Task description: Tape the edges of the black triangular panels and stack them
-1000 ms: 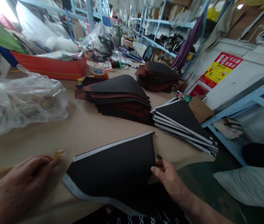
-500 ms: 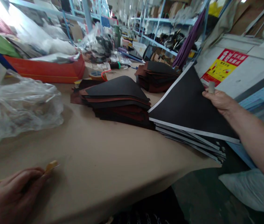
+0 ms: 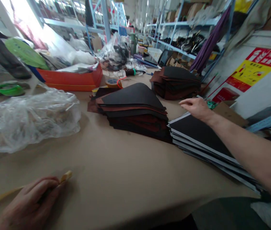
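My left hand point(image 3: 31, 201) rests on the brown table point(image 3: 116, 172) at the near left, fingers closed on a thin tan strip point(image 3: 65, 176) whose tip pokes out past them. My right hand point(image 3: 195, 107) reaches across to the right, fingers stretched out and holding nothing. It hovers over the far end of a stack of black sheets with grey edges point(image 3: 202, 139). Between the two hands lies a pile of dark brown and black cut pieces point(image 3: 135, 107).
A second dark pile point(image 3: 176, 81) sits further back. A crumpled clear plastic bag point(image 3: 30, 118) lies at the left, an orange tray point(image 3: 75, 80) behind it, a tape roll point(image 3: 112, 83) beside it. Blue shelving point(image 3: 174, 28) and a yellow-red wall sign point(image 3: 252, 68) stand at the right.
My right hand carried the black sheet from in front of me over to the grey-edged stack, laid it on top and let go. My left hand stayed put with the strip.
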The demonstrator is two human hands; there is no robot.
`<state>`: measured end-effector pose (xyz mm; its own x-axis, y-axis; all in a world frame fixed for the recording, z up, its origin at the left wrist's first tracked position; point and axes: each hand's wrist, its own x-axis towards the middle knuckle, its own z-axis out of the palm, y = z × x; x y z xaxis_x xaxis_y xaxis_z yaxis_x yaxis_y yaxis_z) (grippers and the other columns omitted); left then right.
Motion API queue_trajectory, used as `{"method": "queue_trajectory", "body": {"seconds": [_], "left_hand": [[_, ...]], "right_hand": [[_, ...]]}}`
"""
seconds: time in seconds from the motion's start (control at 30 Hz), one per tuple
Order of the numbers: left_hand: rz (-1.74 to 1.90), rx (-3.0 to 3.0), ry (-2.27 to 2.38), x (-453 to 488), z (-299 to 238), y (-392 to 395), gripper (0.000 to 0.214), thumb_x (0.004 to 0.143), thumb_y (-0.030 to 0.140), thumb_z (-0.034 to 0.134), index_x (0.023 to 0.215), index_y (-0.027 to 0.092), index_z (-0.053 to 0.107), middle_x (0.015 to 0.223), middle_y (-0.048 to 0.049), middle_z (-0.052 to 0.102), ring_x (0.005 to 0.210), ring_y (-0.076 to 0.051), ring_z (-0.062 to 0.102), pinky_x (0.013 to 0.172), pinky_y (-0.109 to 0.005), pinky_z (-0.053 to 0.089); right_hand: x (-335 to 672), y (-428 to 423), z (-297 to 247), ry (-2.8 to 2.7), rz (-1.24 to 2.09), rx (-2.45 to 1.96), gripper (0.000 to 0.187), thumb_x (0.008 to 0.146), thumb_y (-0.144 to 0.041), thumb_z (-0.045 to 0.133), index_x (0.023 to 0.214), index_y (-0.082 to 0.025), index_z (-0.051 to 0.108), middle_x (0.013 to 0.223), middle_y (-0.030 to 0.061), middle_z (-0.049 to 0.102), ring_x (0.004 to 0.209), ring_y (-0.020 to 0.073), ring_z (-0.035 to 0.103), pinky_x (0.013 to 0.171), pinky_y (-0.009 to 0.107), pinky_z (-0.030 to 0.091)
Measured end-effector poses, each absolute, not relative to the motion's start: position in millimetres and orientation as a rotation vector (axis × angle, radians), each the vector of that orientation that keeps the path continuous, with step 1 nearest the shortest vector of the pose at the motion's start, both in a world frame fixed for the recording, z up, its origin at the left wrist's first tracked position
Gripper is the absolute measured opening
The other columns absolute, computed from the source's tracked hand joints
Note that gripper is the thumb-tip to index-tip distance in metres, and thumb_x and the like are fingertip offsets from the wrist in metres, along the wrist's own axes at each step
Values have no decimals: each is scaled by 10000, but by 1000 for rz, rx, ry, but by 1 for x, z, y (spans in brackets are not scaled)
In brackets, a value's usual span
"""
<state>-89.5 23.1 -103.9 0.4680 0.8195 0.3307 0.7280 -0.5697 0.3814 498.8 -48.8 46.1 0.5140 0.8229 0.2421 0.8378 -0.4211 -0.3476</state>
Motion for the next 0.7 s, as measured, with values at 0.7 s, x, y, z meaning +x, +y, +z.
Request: {"method": "queue_trajectory", "body": {"seconds": [0.7], "left_hand": [[785,2447,1328,-71,-77,5,83,780,356,555,766,279,583,837,-21,669,795,-224,629,725,-329,504]], "right_hand": [[431,88,60,-2227,98,-2017,205,752,-219,625,907,-161,746,804,8,722,772,144,643,735,226,466]]}}
